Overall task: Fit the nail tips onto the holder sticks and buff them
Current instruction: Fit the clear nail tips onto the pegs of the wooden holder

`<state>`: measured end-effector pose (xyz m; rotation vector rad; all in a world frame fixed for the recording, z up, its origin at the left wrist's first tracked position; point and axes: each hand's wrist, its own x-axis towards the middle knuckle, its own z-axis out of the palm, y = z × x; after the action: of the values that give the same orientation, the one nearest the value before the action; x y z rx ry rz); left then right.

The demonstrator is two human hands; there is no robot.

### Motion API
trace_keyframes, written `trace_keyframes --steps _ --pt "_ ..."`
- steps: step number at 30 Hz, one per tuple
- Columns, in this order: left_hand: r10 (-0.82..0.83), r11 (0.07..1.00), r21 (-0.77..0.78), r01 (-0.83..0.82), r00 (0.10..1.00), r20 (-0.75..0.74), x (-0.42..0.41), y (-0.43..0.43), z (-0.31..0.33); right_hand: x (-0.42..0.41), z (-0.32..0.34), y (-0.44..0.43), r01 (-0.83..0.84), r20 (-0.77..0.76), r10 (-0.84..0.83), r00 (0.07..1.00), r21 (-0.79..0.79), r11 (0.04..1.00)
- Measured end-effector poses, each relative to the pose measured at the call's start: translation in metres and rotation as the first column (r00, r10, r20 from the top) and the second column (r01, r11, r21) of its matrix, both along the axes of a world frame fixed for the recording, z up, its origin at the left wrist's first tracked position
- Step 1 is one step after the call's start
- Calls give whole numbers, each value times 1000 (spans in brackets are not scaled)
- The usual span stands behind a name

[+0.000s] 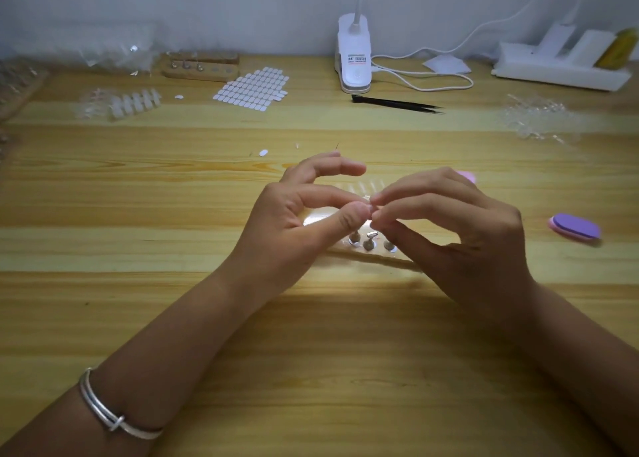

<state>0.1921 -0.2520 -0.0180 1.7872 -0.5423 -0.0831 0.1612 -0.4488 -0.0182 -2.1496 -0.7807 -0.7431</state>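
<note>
Both hands meet over the block. My left hand (pixel 294 221) pinches w/ thumb and forefinger, other fingers fanned up and away. My right hand (pixel 460 235) pinches the same spot from the other side, fingers curled. Between the fingertips sits the nail tip (pixel 368 200), almost wholly hidden. Only a pale sliver shows, so I can't tell its shape or which way it faces.

Handling, as I judge it: thin plastic, next to no weight, springy not stiff, glossy so slippery. Prob. pings away if squeezed on the curve, and creases if bent hard. Best held by the side edges w/ light pressure, leaving the underside free for the stick's head.

Just below the pinch, at 6 o'clock, stand the holder sticks (pixel 369 241). Three small metal ones show, upright in a wooden block (pixel 373 258) that my hands partly cover. It lies on the tabletop (pixel 311 335), glare on its top.

A purple-on-pink buffer (pixel 575 227) lies at 3 o'clock, well apart from the right hand. Nobody's holding it, so I'd say this is fitting, not buffing. A 2nd pink pad (pixel 467 176) peeks out behind my right knuckles.

Further out:
- black tweezers (pixel 397 105) at 12
- clip lamp (pixel 354 59) beyond them, by the wall
- sheet of white tabs (pixel 252 88) at 11
- strip of spare tips (pixel 135 102) at 10
- power strip (pixel 560 65) approx. 2

Silver bangle (pixel 114 411) on my left wrist.
</note>
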Motion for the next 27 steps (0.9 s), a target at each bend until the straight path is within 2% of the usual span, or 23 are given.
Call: trace_keyframes --steps 5,9,11,14,17,19,21,27 --pt "37 999 -18 -37 999 12 0 0 -1 0 2 0 32 -100 -29 995 28 999" --pt "55 998 -5 -55 998 22 -2 0 -3 0 7 -3 52 -312 -29 950 64 997" --pt "66 998 13 -67 997 26 -3 0 -3 0 12 -5 82 -479 -19 878 111 991" --pt "89 994 58 -93 994 65 -6 -2 -2 1 14 -8 113 -648 7 762 143 983" --pt "142 968 169 -187 958 248 -6 -3 -3 3 12 -10 164 -775 106 623 262 951" --pt "137 944 247 -219 940 311 -7 -4 -5 4 10 -11 210 -816 125 565 288 934" --pt "114 931 295 -215 939 325 -7 -5 -7 5 10 -9 227 -830 102 549 265 937" --pt "45 931 324 -165 937 348 -1 -10 -13 9 11 -3 274 -855 62 514 233 933"
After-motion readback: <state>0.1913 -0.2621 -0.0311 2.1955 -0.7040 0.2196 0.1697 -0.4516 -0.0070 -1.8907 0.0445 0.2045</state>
